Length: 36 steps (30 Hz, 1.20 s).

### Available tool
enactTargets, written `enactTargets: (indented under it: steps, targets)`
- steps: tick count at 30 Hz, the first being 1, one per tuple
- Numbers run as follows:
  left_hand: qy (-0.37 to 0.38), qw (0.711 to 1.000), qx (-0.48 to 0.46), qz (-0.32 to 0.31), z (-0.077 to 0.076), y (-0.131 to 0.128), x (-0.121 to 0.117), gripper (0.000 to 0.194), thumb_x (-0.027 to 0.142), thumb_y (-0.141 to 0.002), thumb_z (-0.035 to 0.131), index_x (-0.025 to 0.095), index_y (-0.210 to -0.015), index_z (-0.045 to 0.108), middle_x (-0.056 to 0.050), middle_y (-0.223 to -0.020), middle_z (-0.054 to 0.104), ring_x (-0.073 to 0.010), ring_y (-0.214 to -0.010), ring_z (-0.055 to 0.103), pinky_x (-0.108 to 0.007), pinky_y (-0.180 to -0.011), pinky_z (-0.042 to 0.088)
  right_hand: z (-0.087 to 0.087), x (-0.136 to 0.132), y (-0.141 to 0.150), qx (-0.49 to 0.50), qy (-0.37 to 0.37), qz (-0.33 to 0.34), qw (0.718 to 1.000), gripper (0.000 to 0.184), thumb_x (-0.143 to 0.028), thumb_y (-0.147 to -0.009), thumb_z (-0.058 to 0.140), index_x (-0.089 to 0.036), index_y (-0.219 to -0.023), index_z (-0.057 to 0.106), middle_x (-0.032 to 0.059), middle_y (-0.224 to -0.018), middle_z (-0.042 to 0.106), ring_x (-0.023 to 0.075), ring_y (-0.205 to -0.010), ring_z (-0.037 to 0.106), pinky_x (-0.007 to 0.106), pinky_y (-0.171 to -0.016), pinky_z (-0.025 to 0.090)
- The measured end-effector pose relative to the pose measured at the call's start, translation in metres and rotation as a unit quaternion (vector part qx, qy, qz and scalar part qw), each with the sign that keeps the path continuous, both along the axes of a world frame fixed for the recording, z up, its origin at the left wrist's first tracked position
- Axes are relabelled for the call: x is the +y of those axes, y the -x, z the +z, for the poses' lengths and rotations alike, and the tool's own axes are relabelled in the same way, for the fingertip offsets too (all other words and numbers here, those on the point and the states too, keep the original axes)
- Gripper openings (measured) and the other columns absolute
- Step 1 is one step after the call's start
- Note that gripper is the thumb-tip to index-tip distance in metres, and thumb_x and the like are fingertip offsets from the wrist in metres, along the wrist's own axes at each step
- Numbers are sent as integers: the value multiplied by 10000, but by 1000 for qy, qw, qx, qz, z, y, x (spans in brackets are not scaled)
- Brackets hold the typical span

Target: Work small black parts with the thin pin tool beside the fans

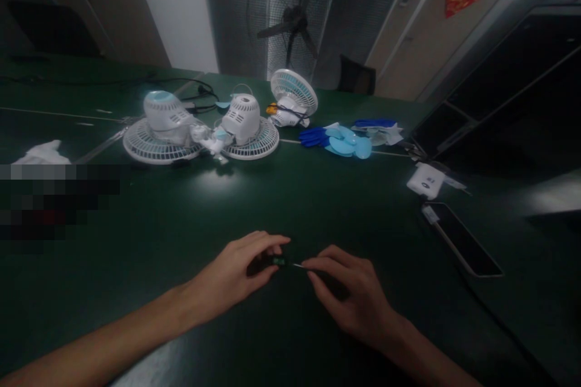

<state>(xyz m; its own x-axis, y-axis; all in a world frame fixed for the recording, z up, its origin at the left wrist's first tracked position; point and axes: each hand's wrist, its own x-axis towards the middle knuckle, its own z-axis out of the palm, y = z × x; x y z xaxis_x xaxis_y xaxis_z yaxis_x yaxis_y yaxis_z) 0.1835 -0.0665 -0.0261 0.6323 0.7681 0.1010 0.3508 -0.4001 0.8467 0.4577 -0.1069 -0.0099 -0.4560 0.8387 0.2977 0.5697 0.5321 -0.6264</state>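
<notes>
Over the near middle of the green table (345,211), my left hand (236,269) curls its thumb and fingers around a small dark piece with a green part (278,261), perhaps a little circuit board. Its index finger stretches out above the piece. My right hand (354,287) pinches a thin tool with a metal shaft (297,265), which looks like a screwdriver. The shaft points left at the green piece, with a small gap between them. The rest of the tool is hidden by the hand and shadow.
Three white fan heads (157,139), (254,139), (295,91) sit along the far side. Blue gloves (315,136) and light-blue fan blades (347,142) lie right of them. A white box (425,180) and a phone (463,239) are at right; crumpled white material (43,154) is at left.
</notes>
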Motion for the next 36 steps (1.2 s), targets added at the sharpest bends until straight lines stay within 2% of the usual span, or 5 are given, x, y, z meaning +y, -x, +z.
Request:
enactTargets:
  steps: [8,17,24,29,36]
  targets:
    - [5,1000,-4,-25,-3,1,0,519,207,-994,633,356,-1479,526,-46,-1181,674,-190,-1023,654,-329,-890,552,-2,-1,3,-33,12,37,999,236,-186,-1013,586,-232,-1201,721,46,-991,699,147,-790,683,261,-667,515]
    - [22,999,-8,-32,-2,-1,0,587,240,-975,678,369,-1512,480,-44,-1171,663,-188,-990,654,-334,-861,553,-6,1,5,-25,13,13,1000,238,-230,-1049,567,-248,-1239,710,49,-1034,696,153,-811,694,252,-663,535]
    - [10,999,-10,-32,12,-2,-4,590,179,-936,694,332,-1471,497,-83,-1402,541,-199,-1096,608,-352,-933,546,-2,-1,4,1,-4,-3,1000,227,-194,-1017,587,-232,-1190,729,50,-978,700,154,-766,693,267,-651,530]
    - [-14,998,24,-53,10,0,-4,537,158,-955,653,314,-1451,517,-73,-1201,622,-223,-1090,614,-384,-952,529,2,-3,4,-8,7,40,999,239,-181,-1008,589,-233,-1191,733,47,-984,707,149,-774,692,260,-654,527]
    - [12,998,30,-45,6,1,-3,581,175,-946,678,326,-1473,489,-55,-1181,639,-205,-1021,634,-367,-921,539,-6,0,4,-9,-5,-18,1000,235,-200,-1034,574,-233,-1220,715,55,-1001,696,155,-775,692,265,-651,535]
